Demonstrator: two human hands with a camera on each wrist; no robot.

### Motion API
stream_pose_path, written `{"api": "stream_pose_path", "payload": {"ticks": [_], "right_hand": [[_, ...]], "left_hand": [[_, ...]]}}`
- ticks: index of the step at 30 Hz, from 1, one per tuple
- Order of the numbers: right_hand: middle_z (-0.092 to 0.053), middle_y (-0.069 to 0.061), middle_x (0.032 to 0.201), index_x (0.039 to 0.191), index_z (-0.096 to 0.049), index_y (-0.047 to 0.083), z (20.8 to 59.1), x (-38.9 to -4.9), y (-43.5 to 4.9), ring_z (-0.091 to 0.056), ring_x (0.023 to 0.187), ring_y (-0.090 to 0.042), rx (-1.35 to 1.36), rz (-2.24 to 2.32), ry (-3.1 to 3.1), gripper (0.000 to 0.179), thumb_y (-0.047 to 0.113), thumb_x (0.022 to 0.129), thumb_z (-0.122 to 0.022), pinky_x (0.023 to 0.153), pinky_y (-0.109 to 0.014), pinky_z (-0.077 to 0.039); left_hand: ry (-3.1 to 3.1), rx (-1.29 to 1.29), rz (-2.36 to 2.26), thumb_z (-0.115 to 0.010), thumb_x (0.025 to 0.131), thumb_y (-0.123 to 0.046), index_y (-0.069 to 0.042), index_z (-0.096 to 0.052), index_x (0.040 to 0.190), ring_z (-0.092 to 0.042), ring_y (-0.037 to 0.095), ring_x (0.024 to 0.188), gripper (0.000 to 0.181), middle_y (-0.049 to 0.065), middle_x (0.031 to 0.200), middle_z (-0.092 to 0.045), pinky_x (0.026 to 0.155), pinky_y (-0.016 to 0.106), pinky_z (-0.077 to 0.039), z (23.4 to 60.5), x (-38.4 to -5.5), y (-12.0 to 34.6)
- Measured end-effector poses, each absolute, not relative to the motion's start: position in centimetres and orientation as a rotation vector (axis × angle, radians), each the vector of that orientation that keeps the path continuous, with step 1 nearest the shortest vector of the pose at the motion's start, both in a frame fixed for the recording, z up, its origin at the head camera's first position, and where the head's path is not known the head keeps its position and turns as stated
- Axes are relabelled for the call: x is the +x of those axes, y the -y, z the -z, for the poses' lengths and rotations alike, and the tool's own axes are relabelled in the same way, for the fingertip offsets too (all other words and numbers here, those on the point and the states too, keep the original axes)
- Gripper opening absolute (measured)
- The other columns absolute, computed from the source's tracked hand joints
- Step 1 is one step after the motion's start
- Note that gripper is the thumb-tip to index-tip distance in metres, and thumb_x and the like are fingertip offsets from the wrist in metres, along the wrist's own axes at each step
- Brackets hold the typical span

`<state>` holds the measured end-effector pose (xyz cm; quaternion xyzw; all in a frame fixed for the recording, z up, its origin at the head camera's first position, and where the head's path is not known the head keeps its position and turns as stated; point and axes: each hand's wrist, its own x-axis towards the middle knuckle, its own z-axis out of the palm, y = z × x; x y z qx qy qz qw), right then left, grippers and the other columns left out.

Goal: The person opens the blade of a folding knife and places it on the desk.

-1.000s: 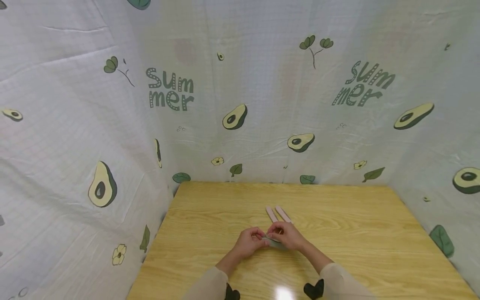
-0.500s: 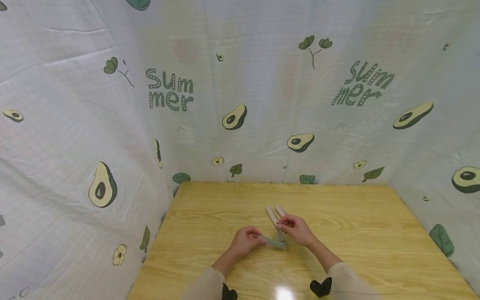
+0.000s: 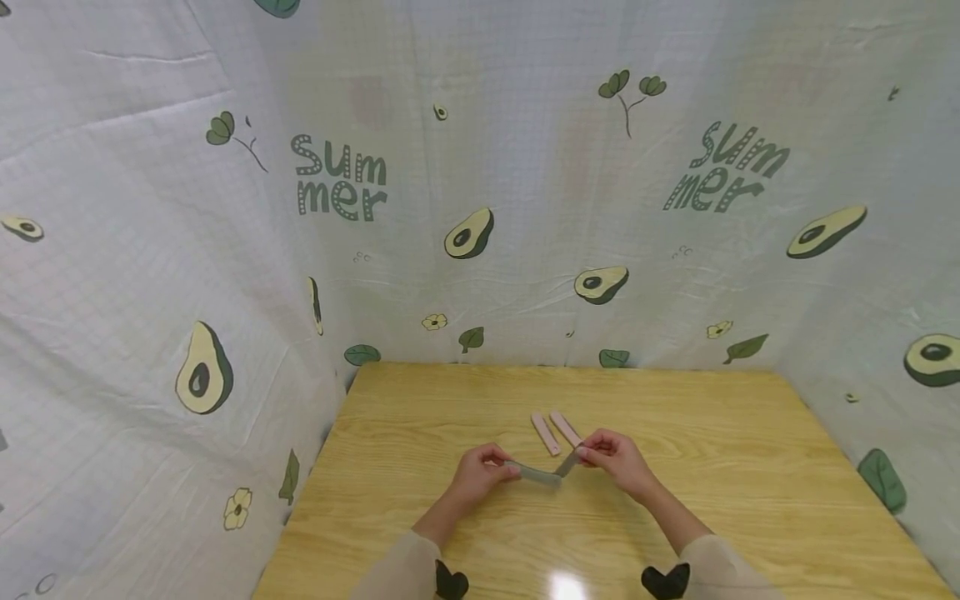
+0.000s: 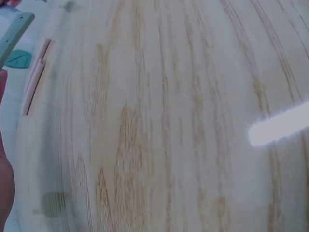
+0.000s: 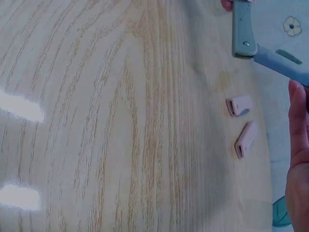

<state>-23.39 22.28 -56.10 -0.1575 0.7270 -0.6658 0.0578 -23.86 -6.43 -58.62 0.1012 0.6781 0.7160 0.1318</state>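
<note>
Between the two hands a folding knife with a pale green handle (image 3: pixel 535 473) is held above the table, its blade (image 5: pixel 277 64) swung out from the handle at a wide angle. My left hand (image 3: pixel 476 477) pinches the far end of the handle between thumb and fingers. At the other side my right hand (image 3: pixel 621 465) pinches the blade near its tip. The pivot end of the handle (image 5: pixel 245 46) shows a round pin in the right wrist view. Only the edge of the left hand (image 4: pixel 6 186) enters the left wrist view.
Two pink folded knives, one at left (image 3: pixel 545 434) and one at right (image 3: pixel 565 427), lie on the wooden table (image 3: pixel 420 408) just beyond the hands. Printed cloth (image 3: pixel 525 167) hangs behind and at both sides of the table.
The right hand has drawn the blade out of the green handle and moved right. The left hand has shifted slightly left with the handle. The pink knives stay put.
</note>
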Motion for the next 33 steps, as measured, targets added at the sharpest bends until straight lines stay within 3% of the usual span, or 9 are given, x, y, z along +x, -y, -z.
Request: {"api": "stream_pose_path", "payload": {"ticks": [5, 12, 23, 33], "right_hand": [[-0.071, 0.005, 0.087, 0.097, -0.048, -0.023, 56.5, -23.1, -22.3, -0.070, 0.080, -0.006, -0.444, 2.210, -2.043, 0.026, 0.002, 0.094, -0.058, 0.075, -0.026, -0.061], [-0.071, 0.000, 0.088, 0.090, -0.059, -0.001, 56.8, -22.7, -22.0, -0.071, 0.084, -0.009, -0.389, 2.376, -1.841, 0.005, 0.001, 0.094, -0.059, 0.081, -0.026, -0.059], [-0.073, 0.001, 0.083, 0.081, -0.064, 0.011, 57.5, -21.8, -19.8, -0.072, 0.081, -0.009, -0.059, 2.620, -1.639, 0.020, -0.002, 0.094, -0.056, 0.076, -0.017, -0.058], [-0.072, 0.002, 0.082, 0.082, -0.061, 0.010, 57.8, -21.9, -20.1, -0.073, 0.081, -0.010, 0.100, 2.549, -1.726, 0.019, -0.003, 0.094, -0.056, 0.079, -0.020, -0.058]], "left_hand": [[-1.818, 0.250, -2.230, -0.070, 0.084, 0.003, 0.017, -0.055, 0.100, -0.071, 0.015, 0.077, 0.027, 0.003, 0.086, -0.056, 0.079, 0.033, -0.061, 58.8, -24.2, 6.5], [-1.714, 0.139, -2.357, -0.067, 0.085, 0.005, 0.016, -0.055, 0.099, -0.071, 0.013, 0.072, 0.021, 0.002, 0.082, -0.059, 0.077, 0.028, -0.061, 58.3, -24.1, 6.7], [-1.592, -0.013, -2.522, -0.066, 0.088, 0.001, 0.002, -0.057, 0.094, -0.071, 0.013, 0.074, 0.011, 0.000, 0.084, -0.063, 0.079, 0.025, -0.060, 58.3, -24.0, 6.4], [-1.595, 0.049, -2.459, -0.069, 0.086, -0.001, 0.009, -0.060, 0.098, -0.071, 0.014, 0.074, 0.018, 0.001, 0.080, -0.063, 0.081, 0.029, -0.060, 59.1, -24.2, 6.8]]}}
